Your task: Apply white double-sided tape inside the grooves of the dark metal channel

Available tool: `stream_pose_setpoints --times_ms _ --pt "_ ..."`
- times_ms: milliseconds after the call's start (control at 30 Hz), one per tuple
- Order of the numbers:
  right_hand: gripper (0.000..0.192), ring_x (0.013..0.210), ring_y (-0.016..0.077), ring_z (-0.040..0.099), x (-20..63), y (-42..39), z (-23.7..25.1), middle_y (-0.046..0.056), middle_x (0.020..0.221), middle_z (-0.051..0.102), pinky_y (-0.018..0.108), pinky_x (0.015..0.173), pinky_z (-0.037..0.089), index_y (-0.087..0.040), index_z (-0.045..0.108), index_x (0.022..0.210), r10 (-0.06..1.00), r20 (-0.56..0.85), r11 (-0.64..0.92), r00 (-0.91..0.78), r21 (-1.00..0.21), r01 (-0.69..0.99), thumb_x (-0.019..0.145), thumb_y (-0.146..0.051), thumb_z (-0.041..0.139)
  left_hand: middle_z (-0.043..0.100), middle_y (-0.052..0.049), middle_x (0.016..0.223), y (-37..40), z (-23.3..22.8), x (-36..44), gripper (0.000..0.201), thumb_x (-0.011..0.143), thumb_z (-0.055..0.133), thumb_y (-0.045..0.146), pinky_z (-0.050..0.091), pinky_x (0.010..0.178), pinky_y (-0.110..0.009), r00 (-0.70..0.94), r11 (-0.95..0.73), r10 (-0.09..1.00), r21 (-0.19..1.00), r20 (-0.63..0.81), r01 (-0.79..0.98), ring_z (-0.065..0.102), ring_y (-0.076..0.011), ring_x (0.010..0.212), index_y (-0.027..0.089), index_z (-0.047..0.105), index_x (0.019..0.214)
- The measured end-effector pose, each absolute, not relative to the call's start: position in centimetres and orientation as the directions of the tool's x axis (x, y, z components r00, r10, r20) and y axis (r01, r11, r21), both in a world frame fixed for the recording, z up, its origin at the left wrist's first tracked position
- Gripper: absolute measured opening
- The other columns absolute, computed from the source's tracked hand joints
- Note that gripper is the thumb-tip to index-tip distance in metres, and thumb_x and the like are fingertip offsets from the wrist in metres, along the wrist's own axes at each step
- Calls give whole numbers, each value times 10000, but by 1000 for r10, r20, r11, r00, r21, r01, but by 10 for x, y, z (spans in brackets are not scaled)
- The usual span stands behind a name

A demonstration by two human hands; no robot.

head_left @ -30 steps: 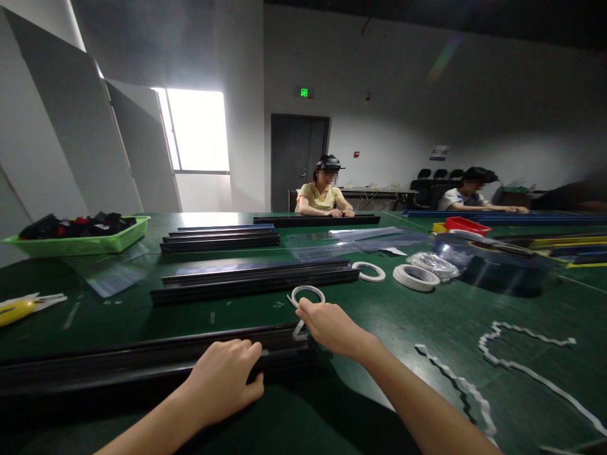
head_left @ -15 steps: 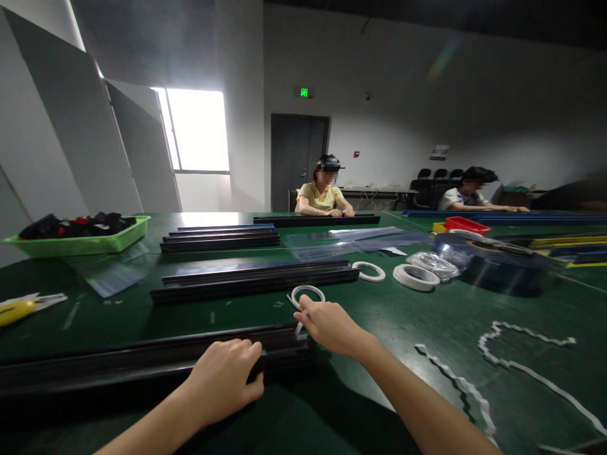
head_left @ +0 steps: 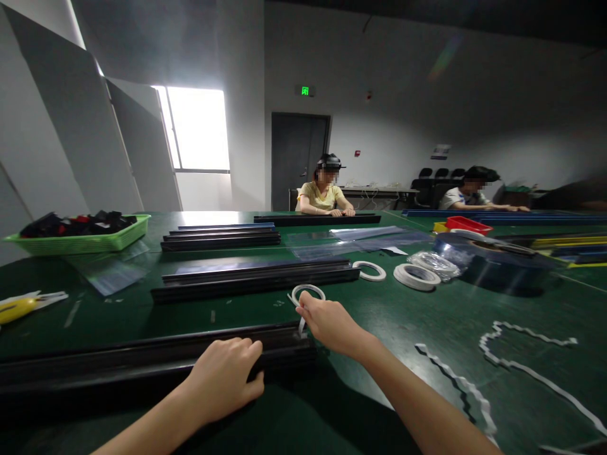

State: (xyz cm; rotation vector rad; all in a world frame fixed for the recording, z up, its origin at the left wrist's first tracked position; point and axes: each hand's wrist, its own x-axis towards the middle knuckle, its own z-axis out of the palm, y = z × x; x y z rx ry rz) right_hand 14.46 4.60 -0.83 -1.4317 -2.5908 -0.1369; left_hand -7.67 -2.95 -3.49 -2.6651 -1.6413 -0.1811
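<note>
White tape roll (head_left: 294,298) is up in our right hand (head_left: 332,323), just above the right end of the near black profile (head_left: 142,361). Those fingers are pinched on it, and a short white strip (head_left: 302,325) drops to the profile's end, where it looks stuck down. Our left hand (head_left: 225,379) is clamped over the profile's near wall, though the fingertips are hidden.

Progress-wise, we'd call it early: tape shows at that one end, not yet cut from the roll, and we see none along the rest of the channel, though our hand blocks some.

As for materials, the profile is long, dark, glossy and grooved, looks rigid; the tape's matte and bendy. Two crinkled white strips (head_left: 482,403) zigzag across the smooth green table (head_left: 379,319), near a thicker white roll (head_left: 403,280).
</note>
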Motion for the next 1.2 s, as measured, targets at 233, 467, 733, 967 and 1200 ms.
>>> stream_pose_setpoints --times_ms 233,467,733,967,1200 --pt "211 683 172 621 145 46 -8 38 833 662 275 512 231 -195 463 999 826 230 538 -515 -49 841 956 -327 303 649 -26 822 -29 -36 -77 154 814 426 330 400 669 -308 445 -451 891 54 94 891 606 -210 782 217 530 822" --pt "199 653 147 589 144 47 -10 22 836 649 280 521 222 -203 470 1008 825 268 534 -498 -77 842 955 -315 314 655 -26 834 -30 -36 -77 160 815 424 336 409 681 -319 451 -457 888 53 93 888 612 -219 796 224 534 846" --pt "206 645 141 574 144 47 -12 22 826 642 277 524 215 -200 473 986 826 289 528 -483 -100 843 955 -323 310 656 -28 839 -30 -35 -77 164 815 422 337 414 681 -320 447 -452 890 47 86 891 612 -221 798 224 537 844" --pt "214 621 131 548 144 47 -11 20 810 629 274 526 210 -196 464 973 819 296 541 -491 -114 833 959 -326 294 653 -38 834 -30 -32 -75 169 815 428 331 419 687 -309 435 -439 898 53 69 897 610 -214 797 215 547 847" --pt "201 620 127 546 144 46 -10 18 817 627 277 531 208 -196 457 967 816 313 540 -486 -116 833 960 -306 288 656 -35 834 -30 -32 -75 166 815 426 329 423 687 -317 441 -445 895 55 74 894 613 -218 797 216 544 850"
